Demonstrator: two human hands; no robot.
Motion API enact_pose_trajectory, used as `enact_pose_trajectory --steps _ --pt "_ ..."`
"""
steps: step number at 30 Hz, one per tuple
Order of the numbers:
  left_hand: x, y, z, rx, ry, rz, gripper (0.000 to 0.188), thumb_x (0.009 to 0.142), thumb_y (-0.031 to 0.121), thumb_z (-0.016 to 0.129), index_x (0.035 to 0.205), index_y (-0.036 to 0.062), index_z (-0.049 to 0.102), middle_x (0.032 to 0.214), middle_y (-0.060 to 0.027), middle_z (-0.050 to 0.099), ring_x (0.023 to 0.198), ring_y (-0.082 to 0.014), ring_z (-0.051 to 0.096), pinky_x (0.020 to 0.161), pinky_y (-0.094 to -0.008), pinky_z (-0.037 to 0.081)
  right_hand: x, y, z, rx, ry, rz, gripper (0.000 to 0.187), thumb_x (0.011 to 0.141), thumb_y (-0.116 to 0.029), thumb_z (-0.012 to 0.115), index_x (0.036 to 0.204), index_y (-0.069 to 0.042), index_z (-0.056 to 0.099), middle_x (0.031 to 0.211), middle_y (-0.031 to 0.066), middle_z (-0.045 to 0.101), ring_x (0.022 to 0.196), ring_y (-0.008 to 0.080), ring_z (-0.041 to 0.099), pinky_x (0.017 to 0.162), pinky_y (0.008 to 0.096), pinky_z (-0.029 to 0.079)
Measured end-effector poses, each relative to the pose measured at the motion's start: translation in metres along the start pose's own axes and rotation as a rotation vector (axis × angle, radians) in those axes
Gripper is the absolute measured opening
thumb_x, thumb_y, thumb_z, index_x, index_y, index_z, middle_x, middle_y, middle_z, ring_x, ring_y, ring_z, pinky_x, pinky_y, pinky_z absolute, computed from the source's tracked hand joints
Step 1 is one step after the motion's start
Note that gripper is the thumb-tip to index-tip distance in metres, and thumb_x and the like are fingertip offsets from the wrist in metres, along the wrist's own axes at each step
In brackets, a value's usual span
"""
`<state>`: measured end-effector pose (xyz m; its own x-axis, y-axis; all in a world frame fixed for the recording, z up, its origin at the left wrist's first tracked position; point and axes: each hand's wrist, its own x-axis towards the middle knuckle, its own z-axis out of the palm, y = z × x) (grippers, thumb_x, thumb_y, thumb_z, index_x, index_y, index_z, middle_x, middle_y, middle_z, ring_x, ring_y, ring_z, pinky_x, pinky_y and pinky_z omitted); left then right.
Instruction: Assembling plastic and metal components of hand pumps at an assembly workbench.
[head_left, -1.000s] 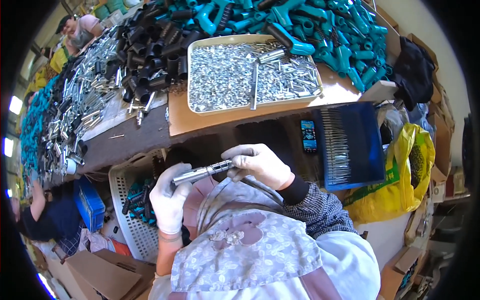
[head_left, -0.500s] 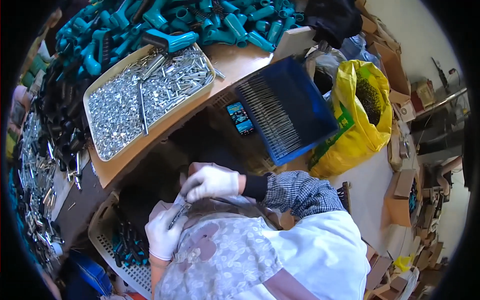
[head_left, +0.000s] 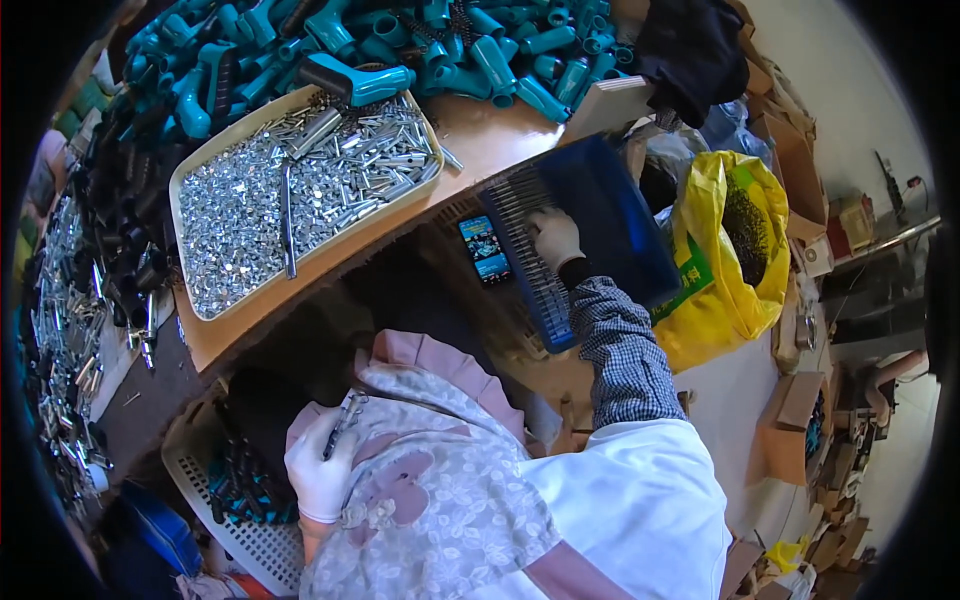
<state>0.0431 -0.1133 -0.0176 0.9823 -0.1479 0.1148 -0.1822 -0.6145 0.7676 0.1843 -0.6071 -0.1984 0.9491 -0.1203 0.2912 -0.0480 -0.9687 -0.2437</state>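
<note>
My left hand (head_left: 322, 465), in a white glove, is held at my lap. Its fingers are closed round a slim dark metal part (head_left: 345, 422), whose exact kind I cannot make out. My right hand (head_left: 556, 240), gloved too, reaches into a blue plastic bin (head_left: 630, 220). Its curled fingers touch the row of thin silvery metal rods (head_left: 565, 305) lined up along the bin's left side. Whether a rod is between those fingertips is hidden. A phone (head_left: 485, 250) with a lit screen lies just left of the bin.
A cream tray (head_left: 300, 268) of small metal parts sits on the table, a long metal tool lying across them. Teal tool housings (head_left: 490, 65) are heaped behind it. A yellow bag (head_left: 715, 300) stands right of the bin, a perforated basket (head_left: 240, 535) at lower left.
My right hand has left my left hand at the lap and moved up and right into the blue bin. My left hand stays at the lap with the metal part.
</note>
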Motion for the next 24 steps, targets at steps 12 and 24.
enact_pose_trajectory --steps 12,24 --pt "0.011 0.003 -0.002 0.023 -0.093 -0.011 0.028 0.081 0.006 0.075 0.107 -0.0035 0.071 0.097 -0.0201 0.073 0.088 -0.0338 0.072 0.080 -0.0368 0.055 0.019 0.002 0.014 -0.200 -0.143 -0.015 0.015 0.082 -0.017 0.067 0.094 -0.010 0.073 0.101 0.0174 0.069 0.098 0.0390 0.065 0.086 0.0502 0.052" --pt "-0.001 -0.006 -0.028 0.150 -0.056 0.123 0.031 0.084 0.020 0.077 0.110 0.0044 0.073 0.098 -0.0144 0.074 0.084 -0.0303 0.073 0.076 -0.0366 0.057 0.002 -0.062 -0.061 0.045 -0.149 0.204 0.021 0.080 -0.021 0.073 0.092 -0.004 0.067 0.088 0.0231 0.071 0.085 0.0437 0.068 0.075 0.0536 0.054"
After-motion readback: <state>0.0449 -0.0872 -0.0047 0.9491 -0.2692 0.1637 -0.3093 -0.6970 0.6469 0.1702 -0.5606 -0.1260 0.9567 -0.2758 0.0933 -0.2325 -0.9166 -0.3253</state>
